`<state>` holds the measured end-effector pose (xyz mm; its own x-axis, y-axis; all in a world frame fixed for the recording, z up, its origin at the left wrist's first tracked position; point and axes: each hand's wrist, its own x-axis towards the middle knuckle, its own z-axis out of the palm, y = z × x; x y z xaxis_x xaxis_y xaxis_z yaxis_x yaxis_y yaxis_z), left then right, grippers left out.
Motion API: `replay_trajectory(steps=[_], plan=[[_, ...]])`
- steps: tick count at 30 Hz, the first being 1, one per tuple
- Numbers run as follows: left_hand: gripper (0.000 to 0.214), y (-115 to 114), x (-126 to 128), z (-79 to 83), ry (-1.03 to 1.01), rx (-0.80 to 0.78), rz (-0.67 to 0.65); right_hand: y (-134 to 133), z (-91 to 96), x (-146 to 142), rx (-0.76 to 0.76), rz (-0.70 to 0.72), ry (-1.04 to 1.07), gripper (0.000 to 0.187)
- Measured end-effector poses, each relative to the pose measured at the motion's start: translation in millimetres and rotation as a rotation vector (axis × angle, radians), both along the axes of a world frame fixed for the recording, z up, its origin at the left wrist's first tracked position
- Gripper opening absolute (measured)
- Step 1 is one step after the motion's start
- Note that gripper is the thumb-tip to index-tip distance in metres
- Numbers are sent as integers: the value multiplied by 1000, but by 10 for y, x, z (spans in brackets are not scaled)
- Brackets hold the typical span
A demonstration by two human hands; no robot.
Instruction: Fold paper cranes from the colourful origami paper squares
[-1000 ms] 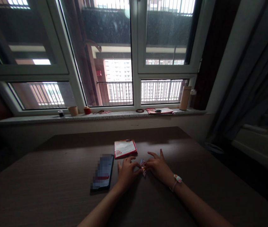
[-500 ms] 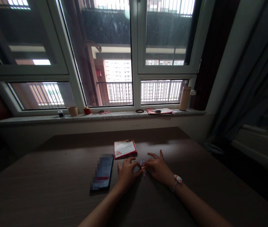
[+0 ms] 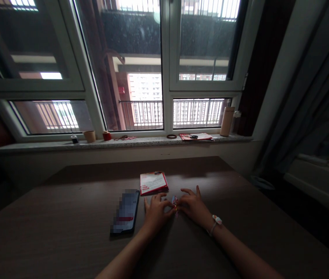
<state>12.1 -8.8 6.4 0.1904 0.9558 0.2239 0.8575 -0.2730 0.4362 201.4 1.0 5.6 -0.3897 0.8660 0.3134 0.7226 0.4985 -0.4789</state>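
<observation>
Between my hands, low over the table (image 3: 74, 217), is a small piece of folded, multicoloured printed paper (image 3: 174, 199). My left hand (image 3: 156, 212) pinches its left side between thumb and index finger, with the other fingers spread loosely. My right hand (image 3: 193, 205) grips the right side with its thumb and index finger pressed together, its outer fingers lifted; a bracelet with a white charm sits on that wrist. The fingertips hide part of the paper, so its exact folds cannot be made out.
Left of my hands lies a black phone (image 3: 125, 213). Behind them is a stack of red-edged printed sheets (image 3: 154, 183). On the windowsill (image 3: 149, 142) stand a paper cup (image 3: 89, 136), a red spool-like item (image 3: 107, 136), scissors on papers (image 3: 193, 136) and a tan bottle (image 3: 227, 122).
My right hand has shifted slightly left, closer to the left fingertips. Less of the folded paper shows between the fingers. My left hand stays almost still.
</observation>
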Motion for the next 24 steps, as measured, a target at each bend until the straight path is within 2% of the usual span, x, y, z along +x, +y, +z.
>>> replay_trajectory(steps=[13,24], plan=[[14,-9,21,-15,62,43,1,-27,19,-8,-2,-9,0,16],[14,-22,39,31,41,-16,23,-16,17,-12,-6,-10,-42,16]])
